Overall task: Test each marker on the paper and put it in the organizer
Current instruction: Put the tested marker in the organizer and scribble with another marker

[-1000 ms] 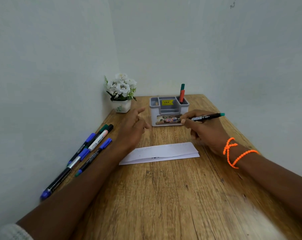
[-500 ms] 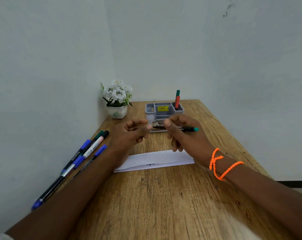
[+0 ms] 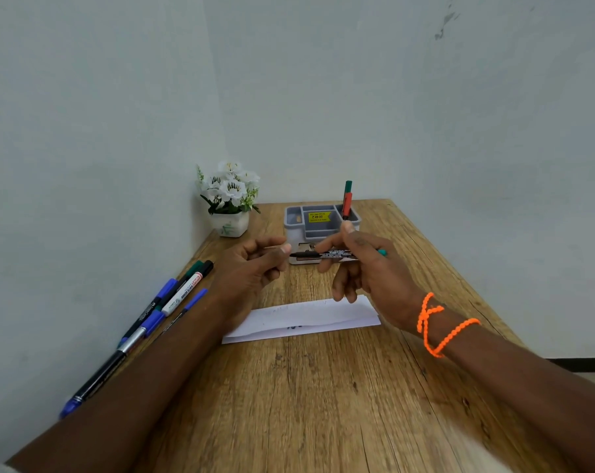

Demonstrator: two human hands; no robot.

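My right hand (image 3: 367, 268) holds a black marker (image 3: 326, 255) level above the desk (image 3: 323, 387), in front of the grey organizer (image 3: 321, 227). The right fingers (image 3: 330, 245) are curled around the barrel, thumb raised, and the marker's teal end (image 3: 382, 252) sticks out past the back of that hand. Its dark tip end points left toward my left hand (image 3: 251, 268).

The left hand hovers just beside that tip, its fingers bent in toward the thumb (image 3: 282, 249). Whether they pinch a cap or anything at all I cannot tell; they look nearly closed, and the thumb sits very near the marker's end.

Below both hands lies the folded white paper (image 3: 302, 320), flat on the desk, with a small dark scribble near its middle. My right wrist wears an orange beaded band (image 3: 439, 326).

The organizer stands at the far end of the desk, and in its right rear compartment a red marker (image 3: 347, 203) and a green one (image 3: 348, 186) stand upright. A yellow price sticker (image 3: 319, 217) shows inside its middle section.

To the left, along the wall, several more markers (image 3: 173, 302) lie in a loose row, blue, green and black capped. A small white pot of white flowers (image 3: 229, 203) sits in the corner, left of the organizer.
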